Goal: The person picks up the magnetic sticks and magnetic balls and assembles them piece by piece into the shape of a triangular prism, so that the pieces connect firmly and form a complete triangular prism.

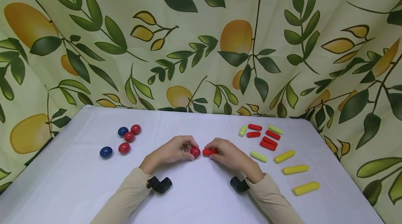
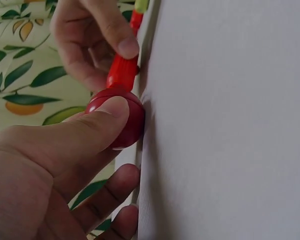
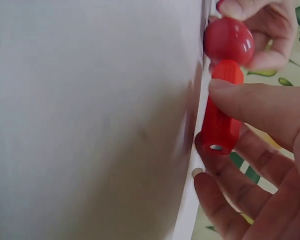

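Note:
Over the middle of the table, my left hand pinches a glossy dark red ball between thumb and fingers. Facing it, my right hand pinches a short, ridged red handle-like piece. One end of the red piece points at the ball; the head view shows a narrow gap between them. In the left wrist view, the thumb lies across the ball, which has a thin seam line. The right wrist view shows a small hole in the near end of the red piece.
Red balls and blue balls lie at the left of the white-covered table. On the right are several red pieces, light green pieces and longer yellow pieces. A leaf-patterned curtain hangs behind.

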### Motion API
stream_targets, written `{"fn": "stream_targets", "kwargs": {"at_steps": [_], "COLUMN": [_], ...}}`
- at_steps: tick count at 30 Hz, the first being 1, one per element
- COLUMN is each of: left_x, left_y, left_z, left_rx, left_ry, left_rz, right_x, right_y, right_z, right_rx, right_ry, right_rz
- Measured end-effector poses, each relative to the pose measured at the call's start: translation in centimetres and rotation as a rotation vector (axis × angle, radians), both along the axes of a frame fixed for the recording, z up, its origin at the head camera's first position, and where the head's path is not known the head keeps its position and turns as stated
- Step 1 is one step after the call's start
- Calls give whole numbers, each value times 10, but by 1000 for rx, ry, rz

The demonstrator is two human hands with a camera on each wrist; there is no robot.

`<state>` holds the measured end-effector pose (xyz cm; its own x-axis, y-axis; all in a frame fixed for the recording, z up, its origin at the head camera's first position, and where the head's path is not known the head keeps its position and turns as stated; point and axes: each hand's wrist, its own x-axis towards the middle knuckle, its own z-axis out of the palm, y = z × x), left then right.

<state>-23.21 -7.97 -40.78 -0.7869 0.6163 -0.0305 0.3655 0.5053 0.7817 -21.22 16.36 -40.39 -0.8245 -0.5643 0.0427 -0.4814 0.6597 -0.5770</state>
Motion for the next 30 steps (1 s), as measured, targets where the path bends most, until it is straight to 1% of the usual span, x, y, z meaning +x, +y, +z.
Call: {"fn": "stream_targets", "kwargs": {"at_steps": [3,7,9,15,23,28,30], "left_x": [3,5,5,3,4,3,1], "left_y": [3,5,5,4,3,-3,-8], "left_z": [0,1,1,1,2,7,10], "left_rx": [7,14,17,32,15,-10,-25], "left_ry": [1,-4,-2,23,9,22,32], "left_rz": [-17,-11,-11,-40,-37,-65,-63], "right_x": [1,2,2,0,0,0,1], "right_y": [-3,-3,-2,0,2,2,2], "right_z": [0,0,0,-2,-3,-3,-2], "right_rx": [7,-1,-9,-10,-6,-4,-2], "right_ry": [5,-1,-2,19,33,28,26], "right_rz": [10,4,6,15,3,2,1]}}
